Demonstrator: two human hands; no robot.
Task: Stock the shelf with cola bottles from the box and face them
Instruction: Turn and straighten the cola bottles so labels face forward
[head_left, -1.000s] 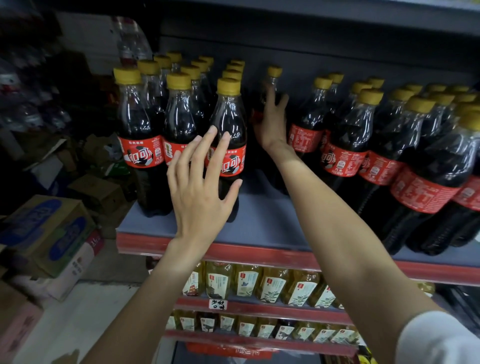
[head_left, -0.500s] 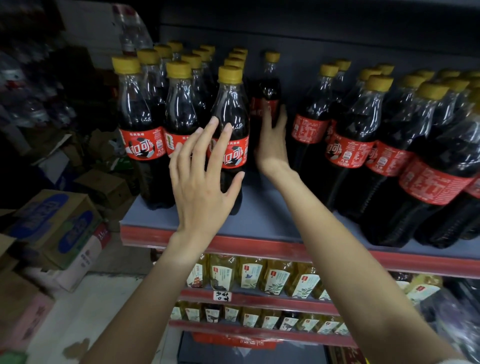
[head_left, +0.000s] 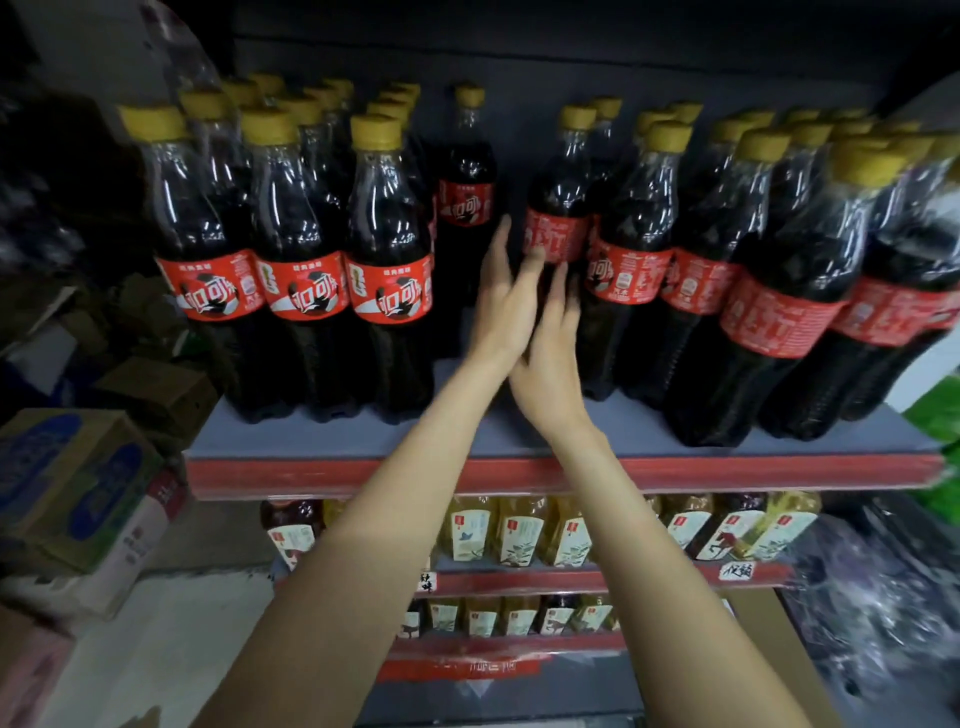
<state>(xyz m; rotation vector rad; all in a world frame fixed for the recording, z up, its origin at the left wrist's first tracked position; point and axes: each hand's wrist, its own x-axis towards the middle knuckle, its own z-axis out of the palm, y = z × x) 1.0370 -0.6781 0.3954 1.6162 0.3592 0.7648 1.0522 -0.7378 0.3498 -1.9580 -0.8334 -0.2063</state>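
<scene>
Nearest the camera, two bare forearms cross and reach up to the shelf (head_left: 332, 470); the left hand (head_left: 501, 312) and the right hand (head_left: 550, 358) overlap at the gap in the middle of the row, both with fingers stretched out and flat, holding nothing; motion blur hides whether any fingertip touches the bottle with the turned label (head_left: 556, 228) just beyond them.

At the shelf front, the left block of cola bottles (head_left: 304, 280) stands upright with labels square to the aisle, so that part looks stocked and faced; the right block (head_left: 779, 312) is full but leans in this wide view, and several labels there show small print rather than the logo, so facing seems left to do on that side.

Further back, a lone bottle (head_left: 467, 197) stands deep in the central gap with bare shelf in front of it; that lane probably wants more bottles or a pull forward.

A carton (head_left: 67, 483) sits on the floor at the left; whether it is the supply box, and what remains in it, cannot be seen; the rear rows are hidden behind the front ones, and the right edge is badly smeared.
</scene>
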